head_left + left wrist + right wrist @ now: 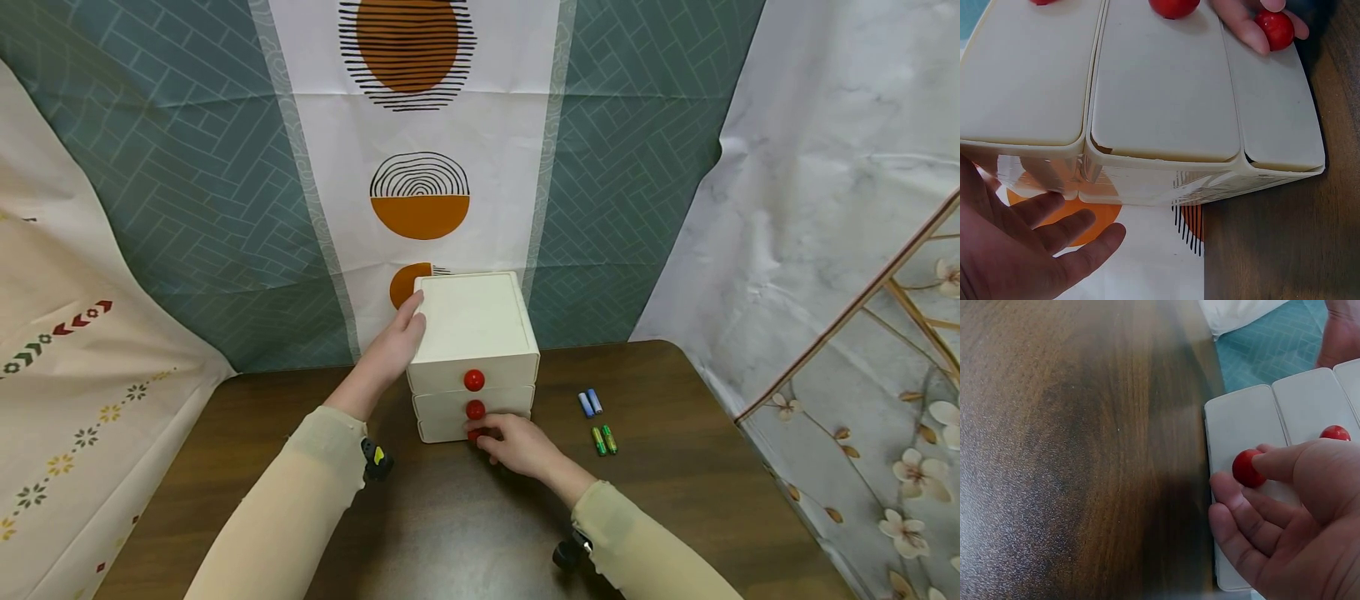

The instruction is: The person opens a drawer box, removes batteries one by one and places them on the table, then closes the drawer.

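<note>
A small white drawer cabinet (471, 321) stands on the table, with three drawers and a round red knob on each. My left hand (395, 342) rests against the cabinet's left side near the top, its fingers fairly straight along that side in the left wrist view. Low at the front, my right hand (517, 446) pinches the bottom drawer's red knob (1248, 469) between thumb and fingers. Above it sit the middle knob (476, 409) and the top knob (473, 380), both untouched. All three drawers look closed.
Two blue-and-white batteries (590, 403) and two green batteries (603, 440) lie on the dark wooden table (450, 525), right of the cabinet. A patterned cloth (217, 192) hangs behind it. Lighter cloths hang at left and right.
</note>
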Action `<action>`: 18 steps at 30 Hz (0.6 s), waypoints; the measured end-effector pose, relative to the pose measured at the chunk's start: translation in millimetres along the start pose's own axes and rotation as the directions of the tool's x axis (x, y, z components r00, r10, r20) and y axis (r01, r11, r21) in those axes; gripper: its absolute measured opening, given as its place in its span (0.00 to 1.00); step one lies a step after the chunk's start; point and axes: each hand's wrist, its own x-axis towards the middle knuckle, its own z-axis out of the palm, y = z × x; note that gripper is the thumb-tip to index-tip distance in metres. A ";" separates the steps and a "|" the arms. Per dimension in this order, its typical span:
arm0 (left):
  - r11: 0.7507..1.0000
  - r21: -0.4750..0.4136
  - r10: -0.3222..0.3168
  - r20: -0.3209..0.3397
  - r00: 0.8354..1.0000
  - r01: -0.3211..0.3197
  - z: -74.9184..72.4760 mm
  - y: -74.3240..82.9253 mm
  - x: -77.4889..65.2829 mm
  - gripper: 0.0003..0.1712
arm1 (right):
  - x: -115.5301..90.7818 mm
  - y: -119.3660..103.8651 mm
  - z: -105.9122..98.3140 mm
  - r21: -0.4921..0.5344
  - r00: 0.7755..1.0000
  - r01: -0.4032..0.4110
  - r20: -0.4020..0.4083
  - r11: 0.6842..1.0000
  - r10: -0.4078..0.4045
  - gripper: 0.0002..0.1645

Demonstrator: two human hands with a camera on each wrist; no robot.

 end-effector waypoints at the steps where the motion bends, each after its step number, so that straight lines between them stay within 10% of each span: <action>1: 1.000 0.001 -0.001 0.000 1.000 0.001 -0.1 0.1 -0.1 0.39 | 0.0 -0.1 0.3 0.000 1.000 -0.001 -0.002 1.000 0.001 0.15; 18: 1.000 0.004 -0.001 0.003 1.000 0.001 -0.1 -0.1 -0.9 0.39 | -1.1 -1.6 2.4 0.024 1.000 -0.016 -0.016 1.000 0.017 0.15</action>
